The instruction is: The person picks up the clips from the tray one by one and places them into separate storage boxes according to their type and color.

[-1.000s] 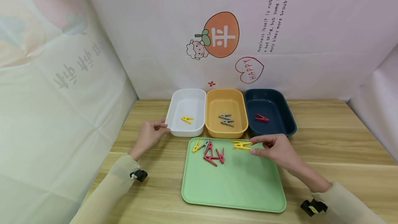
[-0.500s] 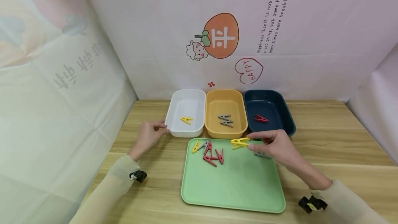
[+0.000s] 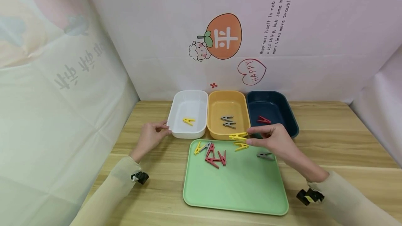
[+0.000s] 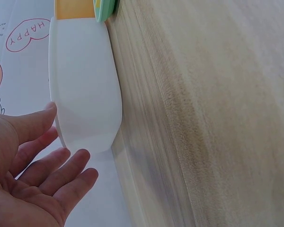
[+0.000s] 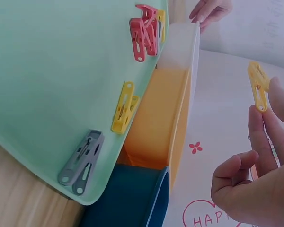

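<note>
Clock: read from the middle of the green tray (image 3: 235, 187), 12 toward the back cloth (image 3: 298, 72).
Yellow clip (image 3: 238, 136): at 12, raised in your right hand (image 3: 273, 140), near the front wall of the orange box (image 3: 216, 135).
Right grip: your thumb and fingertips are clamped on the clip's 3 o'clock end.
Left grip: at 10, your left hand (image 3: 150, 138) touches the outer rim of the white box (image 3: 189, 135), fingers loosely bent, tips apart.
Clip handling: probably light, stiff plastic, not fragile; smooth, so it may twist. A hard squeeze would likely work the spring; best pinch lightly on the handle end.
Tray contents: second yellow clip (image 3: 241, 146) at 12, grey clip (image 3: 265, 156) at 2, mixed pile of clips (image 3: 212, 148) between 10 and 11.
Boxes: white, at 11, another yellow clip (image 3: 188, 120); orange, at 12, two grey clips (image 3: 229, 124); blue box (image 3: 294, 128), at 1, a red clip (image 3: 264, 119).
Surface: wood-grain table (image 3: 339, 142), flat-looking.
Room: printed fruit and lettering on the back cloth; pale side cloth (image 3: 62, 142) at 9.
</note>
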The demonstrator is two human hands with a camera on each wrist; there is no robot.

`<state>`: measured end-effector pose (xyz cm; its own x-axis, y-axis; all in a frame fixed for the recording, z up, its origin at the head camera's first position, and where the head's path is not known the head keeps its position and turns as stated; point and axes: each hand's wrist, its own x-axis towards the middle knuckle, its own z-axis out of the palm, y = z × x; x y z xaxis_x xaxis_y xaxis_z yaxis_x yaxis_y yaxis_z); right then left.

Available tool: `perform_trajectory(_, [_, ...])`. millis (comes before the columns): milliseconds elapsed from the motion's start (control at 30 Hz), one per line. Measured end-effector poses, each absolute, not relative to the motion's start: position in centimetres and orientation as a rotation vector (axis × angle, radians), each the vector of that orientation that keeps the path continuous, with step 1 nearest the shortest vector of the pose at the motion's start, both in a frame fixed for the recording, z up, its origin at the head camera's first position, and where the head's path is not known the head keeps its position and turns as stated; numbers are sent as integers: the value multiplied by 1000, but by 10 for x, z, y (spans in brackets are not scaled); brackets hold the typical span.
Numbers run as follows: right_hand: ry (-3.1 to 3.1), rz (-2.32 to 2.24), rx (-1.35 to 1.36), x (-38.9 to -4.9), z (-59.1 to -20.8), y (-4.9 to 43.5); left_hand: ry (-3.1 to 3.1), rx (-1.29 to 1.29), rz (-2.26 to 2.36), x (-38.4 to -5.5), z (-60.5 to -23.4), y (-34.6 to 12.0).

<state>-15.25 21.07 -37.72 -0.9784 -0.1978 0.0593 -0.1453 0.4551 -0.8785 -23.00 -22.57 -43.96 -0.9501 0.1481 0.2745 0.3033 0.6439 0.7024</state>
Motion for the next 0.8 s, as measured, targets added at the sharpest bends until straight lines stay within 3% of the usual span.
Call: perform_trajectory(800, [2596, -1610, -302, -199, -372, 169, -2674, -368, -1203, -231, -439, -227])
